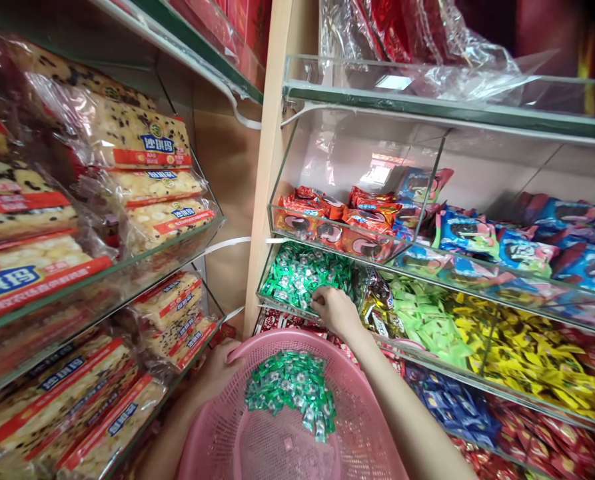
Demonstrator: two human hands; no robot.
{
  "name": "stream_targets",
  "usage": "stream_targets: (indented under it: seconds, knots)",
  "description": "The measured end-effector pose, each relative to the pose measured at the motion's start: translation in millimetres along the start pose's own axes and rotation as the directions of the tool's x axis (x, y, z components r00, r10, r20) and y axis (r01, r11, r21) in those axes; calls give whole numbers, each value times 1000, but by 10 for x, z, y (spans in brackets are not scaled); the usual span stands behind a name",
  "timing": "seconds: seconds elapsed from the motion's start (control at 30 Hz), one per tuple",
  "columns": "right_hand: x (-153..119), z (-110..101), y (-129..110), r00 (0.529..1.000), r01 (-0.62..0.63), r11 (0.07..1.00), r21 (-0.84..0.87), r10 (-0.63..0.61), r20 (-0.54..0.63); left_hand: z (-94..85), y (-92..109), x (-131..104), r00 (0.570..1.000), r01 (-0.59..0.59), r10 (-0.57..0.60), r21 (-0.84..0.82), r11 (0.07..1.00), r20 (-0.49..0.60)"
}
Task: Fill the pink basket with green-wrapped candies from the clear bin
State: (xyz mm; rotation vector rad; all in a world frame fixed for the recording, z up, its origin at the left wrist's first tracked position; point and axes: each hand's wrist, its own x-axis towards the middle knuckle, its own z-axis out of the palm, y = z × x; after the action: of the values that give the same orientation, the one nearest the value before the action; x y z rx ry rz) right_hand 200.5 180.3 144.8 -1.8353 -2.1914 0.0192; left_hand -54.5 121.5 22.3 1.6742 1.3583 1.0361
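Fingers of the right hand [338, 310] are bunched up narrow; can't tell if they're pinching anything; they're at the front edge of a clear-walled shelf bin [277, 301], a bit of open room under the shelf above; the small shiny green-wrapped candies [302, 270] are heaped just beyond the fingertips; left hand [222, 367] is curled on the rim of a pink perforated plastic basket [367, 420], more green candies [290, 383] inside.

Pastries [160, 133] lie left of a wooden post [268, 133]; right of it, red packets [372, 219] lie beside blue packets [470, 233], with yellow candies [524, 347] lower down.
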Motion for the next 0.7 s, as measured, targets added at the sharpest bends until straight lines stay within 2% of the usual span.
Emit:
stream_targets:
  seconds: [0.1,0.23,0.33,0.4,0.47,0.57,0.63,0.7]
  knots:
    - [70,3,26,997,-60,998,-11,60,52,1,19,2,1000,4,-4,16,1000,2]
    - [61,8,9,999,-34,998,-43,35,22,6,41,6,1000,9,-9,35,999,0]
    - [13,13,-10,999,-8,997,-75,5,-39,7,44,6,1000,16,-16,34,999,4]
    - [-33,-15,-32,991,22,996,-83,-33,-131,8,37,5,1000,15,-15,37,999,5]
    - [-106,-78,-68,963,89,995,-46,-98,-251,10,26,5,1000,15,-15,41,999,1]
    - [-302,-193,-142,887,291,953,82,-236,-397,14,19,5,1000,25,-25,46,999,9]
    - [-492,-214,-182,841,429,890,152,-332,-428,17,24,3,999,34,-35,40,999,19]
    - [-695,-143,-185,822,514,841,170,-427,-376,18,29,0,999,38,-39,34,999,28]
